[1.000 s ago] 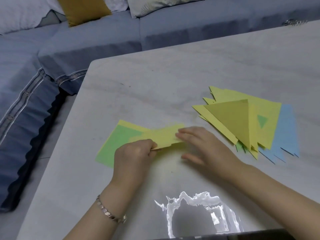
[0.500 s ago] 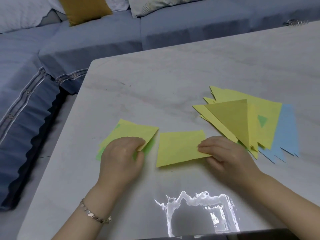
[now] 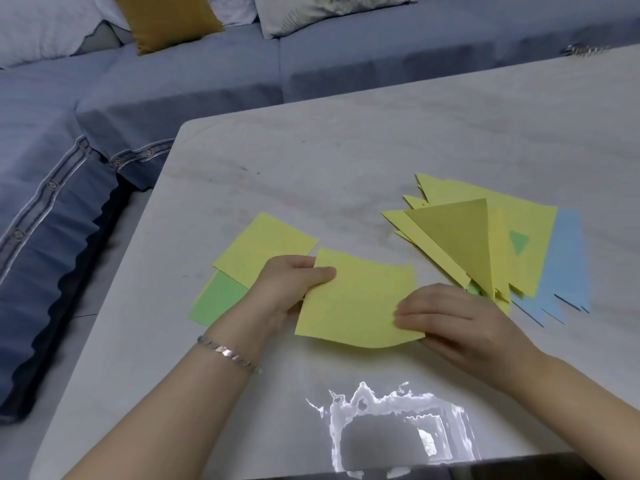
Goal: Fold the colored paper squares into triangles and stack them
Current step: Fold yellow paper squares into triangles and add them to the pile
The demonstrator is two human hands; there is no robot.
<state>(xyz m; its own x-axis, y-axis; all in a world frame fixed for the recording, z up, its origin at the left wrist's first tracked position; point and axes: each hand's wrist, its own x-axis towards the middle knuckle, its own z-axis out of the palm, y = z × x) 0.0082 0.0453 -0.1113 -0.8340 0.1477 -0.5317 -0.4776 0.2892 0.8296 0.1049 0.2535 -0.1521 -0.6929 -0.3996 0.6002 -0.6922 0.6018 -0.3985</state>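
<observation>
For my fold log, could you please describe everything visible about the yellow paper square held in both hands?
The yellow paper square is a plain, thin, unfolded sheet, slightly bowed. The left hand pinches its left edge, thumb on top; the right hand grips its right near corner, over the pale table.

A single wide-angle camera, worn on the person's head, gives the only view. It faces forward and steeply down onto the bench (image 3: 346,157) from close above. Both forearms enter from the bottom edge. The left hand (image 3: 287,289) and right hand (image 3: 450,317) sit just below the frame's middle, with the yellow paper square (image 3: 356,303) pinched between them. The bench fills most of the frame, its far left corner left of centre. Past its far edge, the top of the view takes in a blue sofa (image 3: 180,84).
</observation>
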